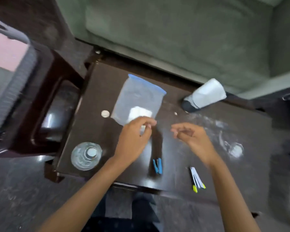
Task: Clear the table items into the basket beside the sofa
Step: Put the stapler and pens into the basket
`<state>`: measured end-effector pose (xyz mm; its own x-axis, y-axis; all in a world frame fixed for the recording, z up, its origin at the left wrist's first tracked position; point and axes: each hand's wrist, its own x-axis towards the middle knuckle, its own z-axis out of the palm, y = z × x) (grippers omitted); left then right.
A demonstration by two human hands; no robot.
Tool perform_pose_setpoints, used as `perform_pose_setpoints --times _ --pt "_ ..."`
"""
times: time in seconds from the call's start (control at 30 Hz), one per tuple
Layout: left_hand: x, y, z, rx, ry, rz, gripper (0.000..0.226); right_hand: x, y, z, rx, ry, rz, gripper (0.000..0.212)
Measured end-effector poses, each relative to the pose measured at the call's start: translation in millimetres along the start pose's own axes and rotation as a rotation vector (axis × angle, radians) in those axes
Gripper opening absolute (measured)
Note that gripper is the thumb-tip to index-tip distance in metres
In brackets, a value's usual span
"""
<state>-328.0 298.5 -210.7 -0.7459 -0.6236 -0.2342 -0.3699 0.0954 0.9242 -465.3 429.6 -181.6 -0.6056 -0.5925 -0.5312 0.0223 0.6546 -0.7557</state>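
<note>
Your two bare forearms reach in from the bottom edge over a dark, glossy bench (241, 131). Your left hand (134, 141) has its fingers (147, 123) pinched together on the near edge of a clear plastic bag (137, 99). That bag lies flat on the bench, see-through, with a blue strip along its far edge and a pale patch showing near its lower part. Your right hand (192, 139) hovers just beside it, fingers loosely curled and apart, holding nothing.

Just left of the bag sits a small round white disc (105, 113). Near the bench's left front corner stands a clear glass (86, 155), seen from above. Near your left wrist lies a blue clip (157, 165), and by your right forearm a bundle of pens (197, 180) with yellow tips. At the far edge, a white and dark pouch (204, 96) lies tipped on its side. Beyond the bench is the grey-green sofa (174, 34). Motion blur softens the whole view.
</note>
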Motion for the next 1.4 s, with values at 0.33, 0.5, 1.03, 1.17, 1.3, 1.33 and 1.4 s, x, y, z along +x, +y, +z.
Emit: perform_pose_setpoints --times 0.33,0.5,1.03,1.17,1.3,1.33,1.4 --pt "-27 -34 116 0.894 -0.594 -0.223 0.037 -67 180 -36 -0.299 0.266 0.357 0.021" --pt "-41 -54 134 1.124 -0.528 -0.419 0.056 -74 205 -19 -0.681 0.167 0.554 0.057" --pt "-19 -12 66 0.489 -0.215 -0.464 0.039 -24 121 29 0.129 0.294 0.365 0.021" --pt "4 29 -15 0.349 0.007 -0.37 0.039 8 40 52 0.371 0.148 0.22 0.01" --pt "22 33 -123 0.186 0.361 -0.248 0.036 40 -55 91 0.413 -0.018 0.047 0.011" --pt "24 30 -145 0.149 0.436 -0.255 0.034 46 -75 100 0.395 -0.05 0.013 0.013" --pt "32 16 -193 0.102 0.569 -0.272 0.033 66 -120 128 0.35 -0.114 -0.056 0.007"
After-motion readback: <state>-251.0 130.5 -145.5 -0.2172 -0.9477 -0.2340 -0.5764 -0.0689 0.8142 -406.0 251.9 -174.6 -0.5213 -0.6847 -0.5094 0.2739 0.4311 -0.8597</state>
